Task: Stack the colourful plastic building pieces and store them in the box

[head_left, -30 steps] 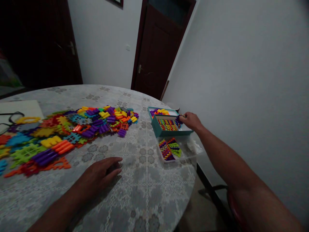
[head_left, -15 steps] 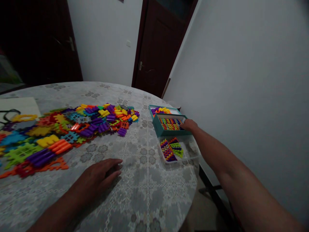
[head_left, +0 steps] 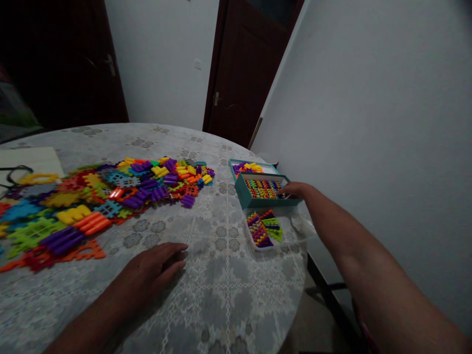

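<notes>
My left hand (head_left: 157,263) rests on the patterned tablecloth, fingers loosely stretched and thumb apart, with nothing in it. To its left spreads a heap of colourful plastic building pieces (head_left: 149,184). My right hand (head_left: 292,189) reaches across to the right end of a teal box (head_left: 258,201), its fingers bent down together inside. Rows of small beaded pieces (head_left: 263,188) in red, yellow, green and purple fill this box. Whatever is between my right fingertips is too small and dark to make out. Nearer me, a clear plastic tray (head_left: 260,250) holds purple-orange and green beaded strips (head_left: 260,230).
Behind the teal box lies a light-blue lid or tray (head_left: 271,169) with purple and yellow pieces. A white sheet (head_left: 44,157) with a black cord (head_left: 16,172) lies at the far left. A wall (head_left: 368,123) stands close on the right, beside the round table's edge.
My right hand has shifted slightly at the box's right end, its wrist a little further right and its fingers still inside. The view has moved slightly. My left hand stays put.
</notes>
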Available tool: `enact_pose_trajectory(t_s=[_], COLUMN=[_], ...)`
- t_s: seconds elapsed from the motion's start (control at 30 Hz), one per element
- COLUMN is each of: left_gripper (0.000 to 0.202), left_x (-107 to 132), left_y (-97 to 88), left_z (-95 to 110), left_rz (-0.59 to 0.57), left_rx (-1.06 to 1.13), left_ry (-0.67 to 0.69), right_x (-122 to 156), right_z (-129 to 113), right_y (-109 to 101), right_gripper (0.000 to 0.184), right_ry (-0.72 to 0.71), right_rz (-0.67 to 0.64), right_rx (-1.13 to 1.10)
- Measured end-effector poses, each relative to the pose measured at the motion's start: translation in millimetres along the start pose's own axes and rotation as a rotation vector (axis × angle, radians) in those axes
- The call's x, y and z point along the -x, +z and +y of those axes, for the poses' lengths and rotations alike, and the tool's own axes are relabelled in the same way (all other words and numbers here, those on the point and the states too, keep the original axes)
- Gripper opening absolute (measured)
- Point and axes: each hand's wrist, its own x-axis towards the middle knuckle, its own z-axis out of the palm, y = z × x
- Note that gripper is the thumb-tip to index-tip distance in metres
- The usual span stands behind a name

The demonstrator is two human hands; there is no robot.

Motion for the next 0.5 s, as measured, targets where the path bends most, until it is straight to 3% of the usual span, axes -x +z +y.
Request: enact_pose_trajectory(t_s=[0.33,0.5], left_gripper=[0.045,0.045], left_x=[1,1], left_y=[0.7,0.9], left_z=[0,1], left_rz=[-0.004,-0.014], left_rx=[0.0,-0.008], left_ry=[-0.004,-0.001], right_x=[6,12], right_z=[-2,-5], right_y=[-4,-1], right_gripper=[0.045,0.026], right_ry=[0.015,0.016], right_rz=[-0.058,-0.079], right_rx=[-0.1,-0.122])
